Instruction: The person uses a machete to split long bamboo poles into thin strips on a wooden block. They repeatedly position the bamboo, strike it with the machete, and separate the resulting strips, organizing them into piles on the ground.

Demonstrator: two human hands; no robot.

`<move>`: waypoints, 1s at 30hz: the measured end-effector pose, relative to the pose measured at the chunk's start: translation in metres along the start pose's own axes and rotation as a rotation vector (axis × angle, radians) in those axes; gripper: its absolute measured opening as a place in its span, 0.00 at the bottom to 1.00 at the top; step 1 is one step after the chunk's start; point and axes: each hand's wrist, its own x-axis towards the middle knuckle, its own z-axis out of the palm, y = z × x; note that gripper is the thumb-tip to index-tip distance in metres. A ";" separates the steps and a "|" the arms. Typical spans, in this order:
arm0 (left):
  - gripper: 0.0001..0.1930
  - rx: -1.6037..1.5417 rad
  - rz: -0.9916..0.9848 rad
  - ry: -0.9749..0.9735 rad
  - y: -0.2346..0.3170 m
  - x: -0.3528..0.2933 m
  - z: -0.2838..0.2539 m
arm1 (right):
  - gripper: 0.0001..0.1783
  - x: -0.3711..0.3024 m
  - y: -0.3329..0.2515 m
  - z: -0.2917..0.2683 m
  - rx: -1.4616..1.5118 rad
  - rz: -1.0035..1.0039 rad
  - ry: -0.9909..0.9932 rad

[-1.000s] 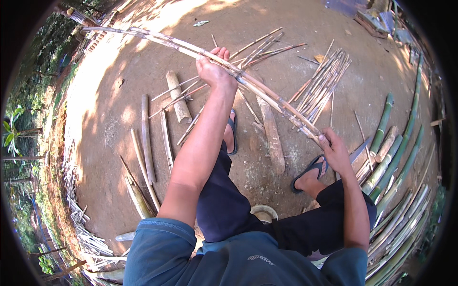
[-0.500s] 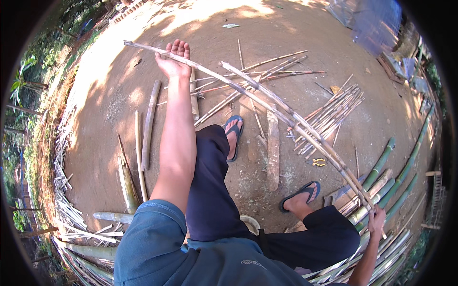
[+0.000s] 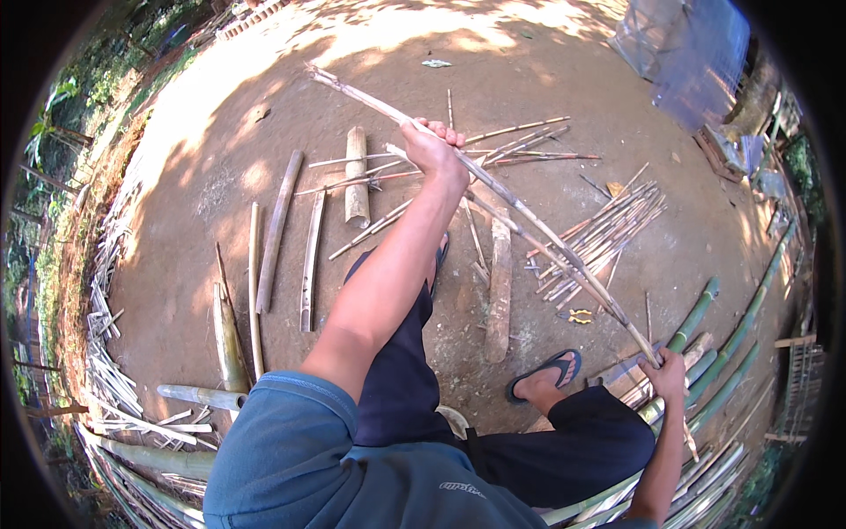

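Observation:
Two long, thin dry bamboo poles (image 3: 545,227) slant across the view from upper left to lower right, lying close together and crossing. My left hand (image 3: 432,147) is stretched far out, its fingers curled round the upper part of the longer pole. Beyond it, that pole's frayed tip (image 3: 324,76) sticks out. The shorter pole's end shows just below my left wrist. At the lower right, my right hand (image 3: 667,374) is closed round the poles' near ends, and a splintered tip pokes out below it.
Thin sticks (image 3: 608,234) lie piled on the dirt, with yellow-handled pliers (image 3: 575,316) near them. Split bamboo pieces (image 3: 357,176) and a flat wooden piece (image 3: 499,300) lie around my sandalled feet. Green bamboo poles (image 3: 696,313) rest at right, pale strips (image 3: 110,370) at left.
My left hand has moved right and turned, going from an open palm under the pole to fingers curled round it. My right hand has shifted up and left, and the poles moved with the hands.

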 end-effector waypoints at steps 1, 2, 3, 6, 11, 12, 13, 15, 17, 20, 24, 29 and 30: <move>0.14 0.003 -0.013 0.004 -0.005 -0.012 -0.002 | 0.25 0.010 -0.004 0.000 0.024 -0.027 0.008; 0.14 0.027 -0.046 -0.028 -0.008 -0.023 -0.006 | 0.25 0.022 -0.010 0.004 0.047 -0.063 0.010; 0.14 0.054 -0.062 -0.058 -0.008 -0.028 -0.008 | 0.25 0.037 -0.019 0.010 0.075 -0.113 0.007; 0.13 -0.042 -0.171 -0.233 0.008 -0.004 0.003 | 0.22 0.058 -0.020 0.019 0.127 -0.065 0.032; 0.16 -0.016 0.157 -0.205 0.083 0.071 -0.010 | 0.25 0.060 0.058 0.066 0.178 -0.164 0.023; 0.16 -0.013 0.179 -0.170 0.096 0.077 -0.015 | 0.24 0.057 0.090 0.076 0.262 -0.264 0.105; 0.16 -0.004 0.192 -0.134 0.107 0.081 -0.021 | 0.24 0.058 0.104 0.086 0.350 -0.356 0.180; 0.16 -0.033 0.189 -0.052 0.130 0.077 -0.051 | 0.29 0.054 0.060 0.081 0.099 -0.246 -0.018; 0.17 -0.048 0.162 -0.004 0.121 0.070 -0.061 | 0.32 0.056 0.042 0.069 0.008 -0.163 -0.092; 0.18 -0.038 0.104 -0.029 0.072 0.061 -0.033 | 0.32 0.069 0.048 0.055 0.212 -0.124 -0.032; 0.19 -0.040 0.181 -0.019 0.060 0.055 -0.040 | 0.28 0.095 0.005 0.076 0.558 -0.343 -0.053; 0.19 -0.060 0.196 -0.090 0.051 0.075 -0.028 | 0.30 0.099 -0.017 0.072 0.498 -0.334 -0.049; 0.22 -0.173 0.137 -0.120 0.056 0.077 -0.024 | 0.29 0.100 -0.019 0.070 0.506 -0.346 -0.042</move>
